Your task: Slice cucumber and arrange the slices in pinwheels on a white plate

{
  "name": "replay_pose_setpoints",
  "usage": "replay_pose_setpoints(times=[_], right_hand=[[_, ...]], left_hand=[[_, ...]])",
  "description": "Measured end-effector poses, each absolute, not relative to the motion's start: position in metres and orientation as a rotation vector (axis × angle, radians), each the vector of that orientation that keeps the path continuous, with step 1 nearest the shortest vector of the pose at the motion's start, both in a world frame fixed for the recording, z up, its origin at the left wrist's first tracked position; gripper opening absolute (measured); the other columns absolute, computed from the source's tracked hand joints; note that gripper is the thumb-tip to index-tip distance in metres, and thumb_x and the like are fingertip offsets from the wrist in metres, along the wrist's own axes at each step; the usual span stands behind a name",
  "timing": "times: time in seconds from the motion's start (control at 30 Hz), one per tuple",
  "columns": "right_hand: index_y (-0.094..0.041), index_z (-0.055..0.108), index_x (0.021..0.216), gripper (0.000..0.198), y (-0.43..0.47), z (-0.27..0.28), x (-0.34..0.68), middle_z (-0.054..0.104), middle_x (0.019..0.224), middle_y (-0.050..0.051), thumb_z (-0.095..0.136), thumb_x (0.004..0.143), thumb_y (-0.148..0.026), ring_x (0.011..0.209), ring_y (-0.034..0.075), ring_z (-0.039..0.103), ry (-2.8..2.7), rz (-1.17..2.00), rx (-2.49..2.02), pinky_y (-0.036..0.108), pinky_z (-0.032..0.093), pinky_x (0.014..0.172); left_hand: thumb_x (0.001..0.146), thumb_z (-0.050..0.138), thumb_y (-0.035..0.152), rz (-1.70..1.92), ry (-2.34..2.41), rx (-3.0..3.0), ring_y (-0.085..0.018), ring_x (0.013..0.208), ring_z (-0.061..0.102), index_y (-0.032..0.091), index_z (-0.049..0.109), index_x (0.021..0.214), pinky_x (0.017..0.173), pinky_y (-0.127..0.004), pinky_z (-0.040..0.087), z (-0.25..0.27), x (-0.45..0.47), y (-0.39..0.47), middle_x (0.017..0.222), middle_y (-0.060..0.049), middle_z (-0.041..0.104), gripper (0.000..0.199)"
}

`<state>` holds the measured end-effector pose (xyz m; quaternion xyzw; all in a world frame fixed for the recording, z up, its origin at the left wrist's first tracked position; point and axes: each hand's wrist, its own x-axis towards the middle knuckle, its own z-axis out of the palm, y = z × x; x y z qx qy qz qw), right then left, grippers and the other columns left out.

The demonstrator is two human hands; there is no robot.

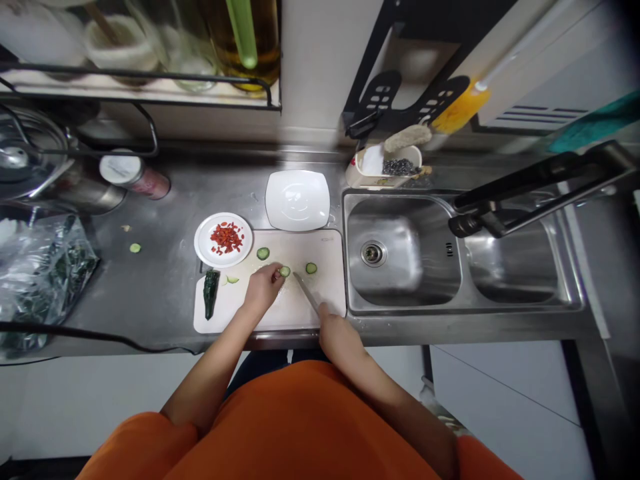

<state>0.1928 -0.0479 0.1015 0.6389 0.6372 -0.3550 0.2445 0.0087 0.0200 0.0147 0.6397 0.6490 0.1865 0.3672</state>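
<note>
Between the fingers of my left hand (264, 288) is a cucumber slice (285, 271), held over the white cutting board (300, 313). My right hand (341, 335) grips the handle of a knife (307, 293), its blade pointing up and left toward that slice. Two more cucumber slices lie on the board, one loose slice (263, 253) behind my left hand and another slice (311, 268) right of the knife tip. Thin green trimmings (232, 280) rest left of my left hand. A dark green cucumber piece (211, 295) lies along the board's left side.
A round plate of chopped red pieces (205, 241) overlaps the board's back left corner. Behind the board stands a white square plate (297, 200). The double sink (405, 300) with a black faucet (480, 223) is at right. A plastic bag of greens (50, 280) sits far left.
</note>
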Motion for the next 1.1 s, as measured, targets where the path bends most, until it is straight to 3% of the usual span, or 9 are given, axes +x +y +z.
replay_pose_setpoints(times=[0.27, 0.5, 1.1], right_hand=[[-0.017, 0.044, 0.117, 0.039, -0.041, 0.105, 0.185, 0.067, 0.088, 0.011, 0.031, 0.085, 0.000, 0.088, 0.023, 0.066, 1.767, -0.919, 1.705, 0.027, 0.049, 0.067], [-0.017, 0.042, 0.121, 0.038, -0.031, 0.107, 0.179, 0.067, 0.090, 0.012, 0.028, 0.087, -0.003, 0.088, 0.024, 0.066, 1.826, -0.886, 1.639, 0.029, 0.049, 0.068], [-0.017, 0.042, 0.115, 0.034, -0.027, 0.107, 0.175, 0.066, 0.088, 0.012, 0.029, 0.087, -0.002, 0.089, 0.021, 0.067, 1.788, -0.905, 1.631, 0.026, 0.049, 0.069]], left_hand=[[0.076, 0.060, 0.025, 0.518, 1.785, 1.722, -0.016, 0.071, 0.055, 0.018, 0.062, 0.102, 0.073, -0.027, 0.045, 0.010, 0.010, 0.012, 0.080, -0.004, 0.061, 0.027], [0.079, 0.056, 0.022, 0.489, 1.778, 1.733, -0.019, 0.088, 0.058, 0.020, 0.064, 0.100, 0.084, -0.030, 0.046, 0.011, 0.012, 0.012, 0.092, -0.006, 0.063, 0.023], [0.077, 0.057, 0.019, 0.509, 1.745, 1.712, -0.019, 0.090, 0.059, 0.020, 0.066, 0.099, 0.087, -0.031, 0.046, 0.010, 0.011, 0.015, 0.094, -0.006, 0.065, 0.024]])
